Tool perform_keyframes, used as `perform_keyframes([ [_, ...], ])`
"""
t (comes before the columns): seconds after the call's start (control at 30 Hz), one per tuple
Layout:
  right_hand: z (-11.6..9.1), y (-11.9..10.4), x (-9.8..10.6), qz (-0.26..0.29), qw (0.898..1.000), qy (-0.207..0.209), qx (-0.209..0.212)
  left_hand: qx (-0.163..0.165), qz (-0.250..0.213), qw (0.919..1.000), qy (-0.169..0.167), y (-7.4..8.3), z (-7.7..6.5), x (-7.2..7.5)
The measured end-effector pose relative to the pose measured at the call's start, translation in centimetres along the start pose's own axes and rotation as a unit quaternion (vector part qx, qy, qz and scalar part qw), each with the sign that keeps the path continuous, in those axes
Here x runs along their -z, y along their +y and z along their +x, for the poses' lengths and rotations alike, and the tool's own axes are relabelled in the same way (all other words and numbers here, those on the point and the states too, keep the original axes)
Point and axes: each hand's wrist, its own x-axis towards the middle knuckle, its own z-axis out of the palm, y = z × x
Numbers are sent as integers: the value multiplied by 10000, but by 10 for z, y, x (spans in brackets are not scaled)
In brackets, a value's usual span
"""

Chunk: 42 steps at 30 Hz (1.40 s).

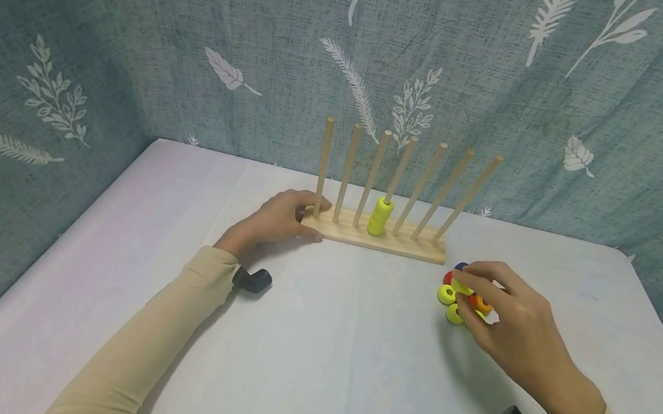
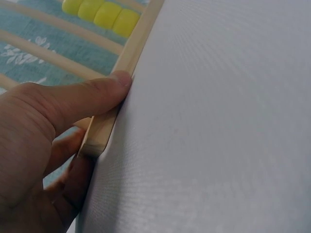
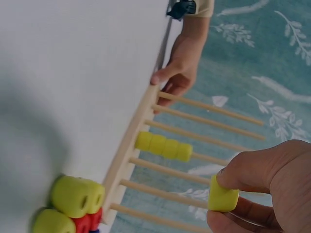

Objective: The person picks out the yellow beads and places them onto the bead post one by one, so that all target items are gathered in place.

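A wooden peg rack with a long flat base (image 1: 352,236) stands upright on the table, several thin pegs rising from it. Its left end is gripped by my left hand (image 1: 280,219), the thumb along the front edge and the other fingers behind. Several yellow beads (image 1: 380,216) are stacked on the middle peg. My right hand (image 1: 519,322) pinches a single yellow bead (image 3: 222,194) between thumb and fingers, above a small heap of loose beads. Yellow beads (image 1: 455,313) lie at the heap's front, with red, orange and blue ones partly hidden by the hand.
The heap lies just off the rack's right end. A pale cloth covers the table (image 1: 296,335). Green curtain fabric (image 1: 285,65) with white leaf prints hangs behind the rack and along the sides. Dark wrist mounts (image 1: 252,281) sit on both forearms.
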Motion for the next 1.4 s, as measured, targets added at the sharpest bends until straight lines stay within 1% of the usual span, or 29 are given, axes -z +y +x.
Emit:
perform_keyframes([
  [0.27,19,-3,4,10,9991,253,351,19,-3,10000,-48,2,0,0],
  [0.5,33,-4,6,130,9981,294,523,77,-3,10000,-54,3,0,1],
  [0.63,38,-6,7,123,9980,303,537,84,26,9999,-51,3,0,1],
  [0.83,46,-7,6,-32,9967,482,657,10,31,10000,-37,2,0,2],
  [0.97,54,-8,6,-52,9969,451,639,-44,-8,10000,-42,4,0,3],
  [1.07,60,-8,6,-33,9969,447,645,-18,12,10000,-60,3,0,2],
  [1.4,79,-6,5,-97,9939,687,863,-38,-67,10000,-29,0,1,0],
])
